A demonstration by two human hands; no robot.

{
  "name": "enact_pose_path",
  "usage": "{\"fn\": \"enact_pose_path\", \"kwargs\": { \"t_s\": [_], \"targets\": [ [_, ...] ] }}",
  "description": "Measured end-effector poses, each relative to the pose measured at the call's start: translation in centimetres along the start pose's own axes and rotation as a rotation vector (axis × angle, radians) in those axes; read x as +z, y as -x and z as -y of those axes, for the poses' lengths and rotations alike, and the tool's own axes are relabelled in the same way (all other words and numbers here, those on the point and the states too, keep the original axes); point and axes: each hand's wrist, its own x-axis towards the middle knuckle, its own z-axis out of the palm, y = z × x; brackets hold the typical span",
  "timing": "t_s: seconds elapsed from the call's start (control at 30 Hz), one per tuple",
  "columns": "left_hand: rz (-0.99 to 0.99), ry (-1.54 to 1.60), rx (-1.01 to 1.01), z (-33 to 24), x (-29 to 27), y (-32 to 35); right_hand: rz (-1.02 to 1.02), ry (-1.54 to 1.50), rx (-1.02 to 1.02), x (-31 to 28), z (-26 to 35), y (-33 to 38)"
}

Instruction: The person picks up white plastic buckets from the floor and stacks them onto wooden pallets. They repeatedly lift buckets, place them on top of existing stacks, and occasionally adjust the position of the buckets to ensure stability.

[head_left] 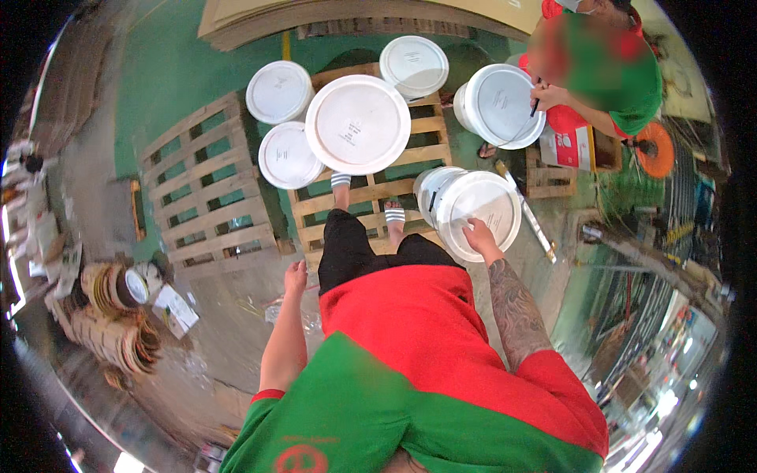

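Observation:
My right hand (pixel 479 237) lies over the near edge of a white lid (pixel 493 206), its fingers stretched out. That lid closes a white bucket (pixel 430 189) just right of my legs. My left hand (pixel 296 277) hangs beside my left thigh, fingers curled in and nothing visible in them. In front of my feet, a large white lidded bucket (pixel 359 126) rises from a wooden pallet (pixel 371 193). Smaller-looking white lidded buckets (pixel 279 91) (pixel 291 154) (pixel 414 66) stand around it.
At the right, a co-worker (pixel 595 71) holds a thin dark tool over another white bucket (pixel 503 106). A second pallet (pixel 209 185) lies to the left. A long pale bar (pixel 527 211), a box (pixel 566 147) and an orange disc (pixel 654 147) are on the right.

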Motion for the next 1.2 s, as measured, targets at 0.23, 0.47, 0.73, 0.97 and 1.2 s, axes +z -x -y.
{"fn": "enact_pose_path", "kwargs": {
  "t_s": [0.23, 0.47, 0.73, 0.97, 1.2],
  "targets": [
    [0.162, -0.147, 0.185, -18.0, -1.2, -17.6, -0.054, 0.06, 0.033, 1.8, 7.3, 7.2],
    [0.288, 0.217, 0.057, -33.0, 1.7, -28.7, 0.002, -0.119, 0.168, 1.9, 15.9, 9.2],
    [0.529, 0.515, -0.106, -35.8, 5.8, -32.0, -0.007, -0.323, 0.235, 4.8, 18.9, 10.9],
    [0.311, 0.215, 0.184, -30.8, 4.7, -28.3, 0.09, -0.231, 0.266, 5.4, 22.2, 11.6],
    [0.199, 0.178, 0.122, -33.7, 0.4, -16.4, -0.206, 0.05, -0.333, 3.6, 35.1, 2.2]
  ]
}}
